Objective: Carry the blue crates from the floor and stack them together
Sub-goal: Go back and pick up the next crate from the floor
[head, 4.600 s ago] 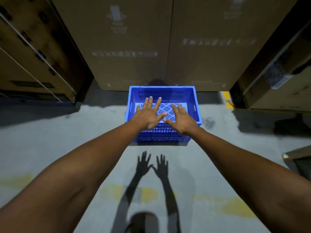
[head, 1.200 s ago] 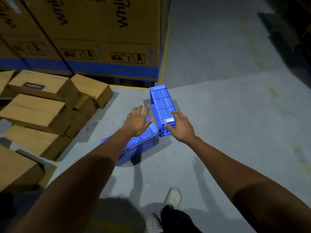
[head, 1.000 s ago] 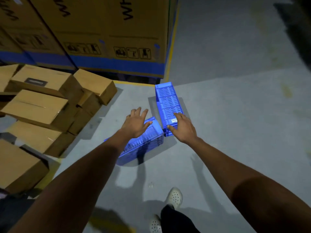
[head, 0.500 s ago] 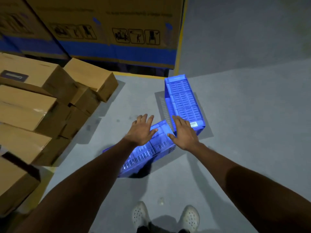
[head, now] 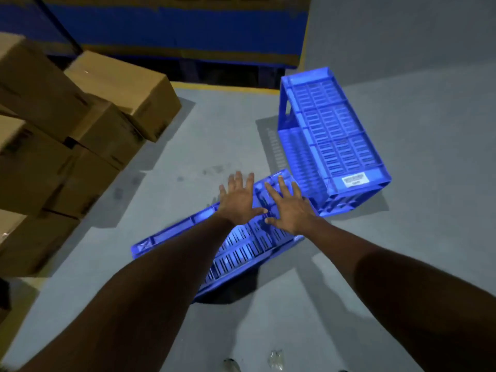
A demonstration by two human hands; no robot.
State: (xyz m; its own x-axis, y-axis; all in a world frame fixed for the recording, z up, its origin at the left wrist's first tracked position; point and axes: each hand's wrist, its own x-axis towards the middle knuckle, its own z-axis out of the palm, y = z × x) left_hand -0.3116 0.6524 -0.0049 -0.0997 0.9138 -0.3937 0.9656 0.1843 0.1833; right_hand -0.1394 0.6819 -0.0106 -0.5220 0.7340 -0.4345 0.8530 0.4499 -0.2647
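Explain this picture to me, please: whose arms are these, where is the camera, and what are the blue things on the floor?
There is no machine here. A person wears a wide-angle camera on the head, looking forward and down, so the two bare arms reaching in from the bottom are that person's own. The left hand and the right hand are spread open, fingers apart, over the near blue crate, which lies tipped over on the grey floor. Neither hand grips anything; whether they touch the crate is unclear. The far blue crate lies on its side just beyond, a white label near its closer end. Brown cardboard boxes are piled on the left, and a large carton with a blue band stands behind.
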